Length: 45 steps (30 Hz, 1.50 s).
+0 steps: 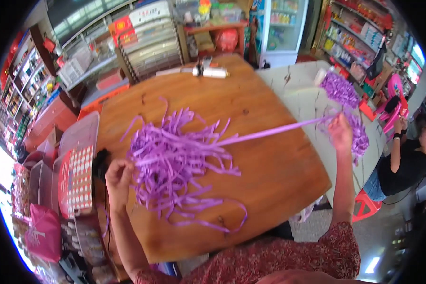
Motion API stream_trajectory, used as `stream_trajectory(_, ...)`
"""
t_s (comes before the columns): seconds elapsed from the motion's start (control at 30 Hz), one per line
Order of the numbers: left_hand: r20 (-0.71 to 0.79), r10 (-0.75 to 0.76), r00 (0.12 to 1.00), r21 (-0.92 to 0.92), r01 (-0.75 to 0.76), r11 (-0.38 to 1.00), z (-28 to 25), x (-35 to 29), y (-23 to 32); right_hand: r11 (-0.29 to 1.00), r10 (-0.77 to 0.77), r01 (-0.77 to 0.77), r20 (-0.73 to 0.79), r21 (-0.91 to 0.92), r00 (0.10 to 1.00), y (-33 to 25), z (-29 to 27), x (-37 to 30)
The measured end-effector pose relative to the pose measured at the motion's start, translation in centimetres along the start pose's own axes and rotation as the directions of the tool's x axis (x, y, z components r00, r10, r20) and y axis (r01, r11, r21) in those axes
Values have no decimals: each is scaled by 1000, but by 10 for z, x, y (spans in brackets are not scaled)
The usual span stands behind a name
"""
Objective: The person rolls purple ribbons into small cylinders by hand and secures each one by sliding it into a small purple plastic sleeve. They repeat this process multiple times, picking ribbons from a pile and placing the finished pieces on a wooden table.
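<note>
While the left hand (119,176) is curling at 8 o'clock beside the purple ribbon pile (168,154) (can't tell if pinching), which is lying on the wooden table (274,175), the right hand (341,131) is pinching a straight purple strip (274,128) at 3 o'clock. Another purple bunch (341,90) is lying at 2; a white tool (211,72) is lying at 12.
</note>
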<state>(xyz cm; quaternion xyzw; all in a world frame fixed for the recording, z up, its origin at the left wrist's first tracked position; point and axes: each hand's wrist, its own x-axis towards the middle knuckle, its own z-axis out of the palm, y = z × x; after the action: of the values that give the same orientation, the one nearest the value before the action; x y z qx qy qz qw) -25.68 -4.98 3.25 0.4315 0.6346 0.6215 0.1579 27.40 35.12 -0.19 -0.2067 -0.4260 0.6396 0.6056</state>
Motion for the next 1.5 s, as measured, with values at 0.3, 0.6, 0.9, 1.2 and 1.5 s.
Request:
stream_trajectory(0.3,-33,-93,995,-566,58,822,36,-2,0,988,85,-94,75,123,994,-7,-24,-1)
stream_trajectory(0.6,-14,101,995,-986,-31,166,76,21,29,882,177,-64,-205,466,963,-1,13,-21)
stream_trajectory(0.9,16,-179,984,-815,117,568,130,-8,53,774,75,-113,86,623,993,-3,5,-25)
stream_trajectory(1.2,145,-56,988,-742,146,654,176,-42,85,940,9,104,330,-325,944,10,156,-106)
stream_trajectory(1.5,397,-40,917,-664,317,677,197,-49,90,835,-92,435,695,-336,713,25,244,-161)
